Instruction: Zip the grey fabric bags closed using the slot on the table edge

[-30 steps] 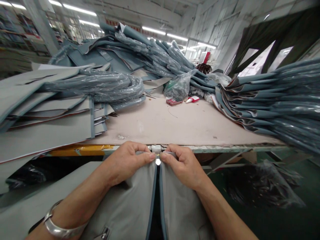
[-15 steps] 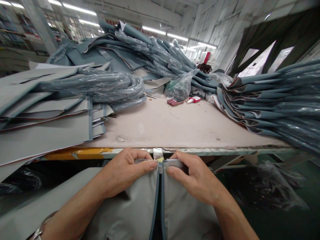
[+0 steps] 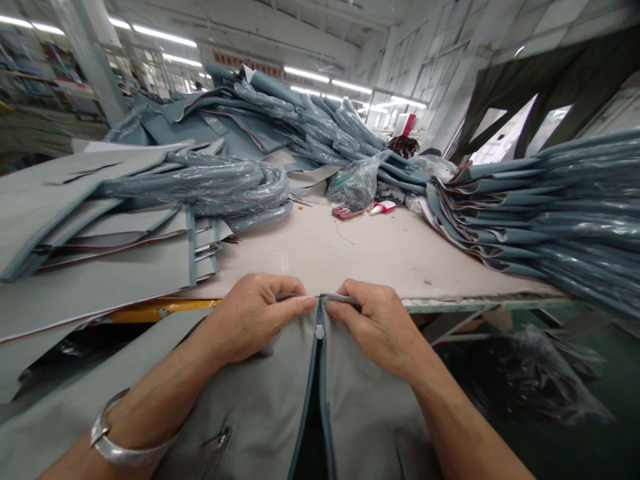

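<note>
A grey fabric piece (image 3: 250, 407) with a blue-edged slit down its middle hangs at the table's front edge. My left hand (image 3: 260, 317) pinches its top edge just left of the slit, thumb in front. On the other side, my right hand (image 3: 373, 320) grips the matching edge, thumb pressed on the cloth. Between the thumbs the two blue edges meet, and a small pale slider-like piece (image 3: 319, 331) sits just below. Under it the slit spreads into a dark gap (image 3: 315, 407). Lower left, a small metal zip pull (image 3: 220, 439) shows on the cloth.
Stacked grey panels (image 3: 110, 267) and a plastic-wrapped bundle (image 3: 215, 180) lie on the table (image 3: 300, 253) at left. Folded blue pieces (image 3: 500, 213) are piled at right. Farther back are a red phone-like object (image 3: 347, 212), a red-and-white bottle (image 3: 383, 207) and a plastic bag (image 3: 357, 181).
Both hands have risen with the fabric's top edge, now level with the table's front edge. More of the cloth and the pale slider-like piece shows below the thumbs.
</note>
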Available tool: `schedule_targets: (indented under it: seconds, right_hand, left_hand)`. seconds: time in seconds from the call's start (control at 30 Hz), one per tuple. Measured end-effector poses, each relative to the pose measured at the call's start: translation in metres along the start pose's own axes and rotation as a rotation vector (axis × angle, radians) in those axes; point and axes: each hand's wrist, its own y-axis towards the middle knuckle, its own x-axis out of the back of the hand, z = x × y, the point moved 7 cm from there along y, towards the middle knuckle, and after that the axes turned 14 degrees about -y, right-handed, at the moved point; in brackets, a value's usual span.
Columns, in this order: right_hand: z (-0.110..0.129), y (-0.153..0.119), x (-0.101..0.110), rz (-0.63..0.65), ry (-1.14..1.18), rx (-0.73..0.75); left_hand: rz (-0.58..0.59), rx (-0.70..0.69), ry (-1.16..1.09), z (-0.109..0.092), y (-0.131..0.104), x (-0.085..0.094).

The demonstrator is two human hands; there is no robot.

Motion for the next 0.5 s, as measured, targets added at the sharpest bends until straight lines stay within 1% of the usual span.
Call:
schedule_targets:
  seconds: [0.07, 0.17, 0.23, 0.37, 0.43, 0.47, 0.5]
  right_hand:
    - [0.001, 0.010, 0.010, -0.022, -0.042, 0.015]
    - [0.007, 0.034, 0.034, -0.082, -0.100, 0.054]
    - [0.015, 0.055, 0.054, -0.141, -0.136, 0.097]
    - [0.030, 0.098, 0.090, -0.261, -0.192, 0.161]
    - [0.032, 0.110, 0.102, -0.310, -0.205, 0.186]
    - [0.031, 0.112, 0.105, -0.305, -0.191, 0.209]
    - [0.028, 0.111, 0.105, -0.272, -0.160, 0.228]
  left_hand:
    - [-0.009, -0.027, -0.018, -0.007, 0.010, 0.006]
    - [-0.039, -0.037, -0.065, -0.023, 0.026, 0.018]
    - [-0.097, -0.050, -0.092, -0.039, 0.037, 0.031]
    - [-0.212, -0.104, -0.110, -0.078, 0.054, 0.056]
    - [-0.244, -0.132, -0.093, -0.092, 0.058, 0.062]
    - [-0.242, -0.138, -0.087, -0.096, 0.058, 0.063]
    - [-0.228, -0.130, -0.089, -0.097, 0.057, 0.061]
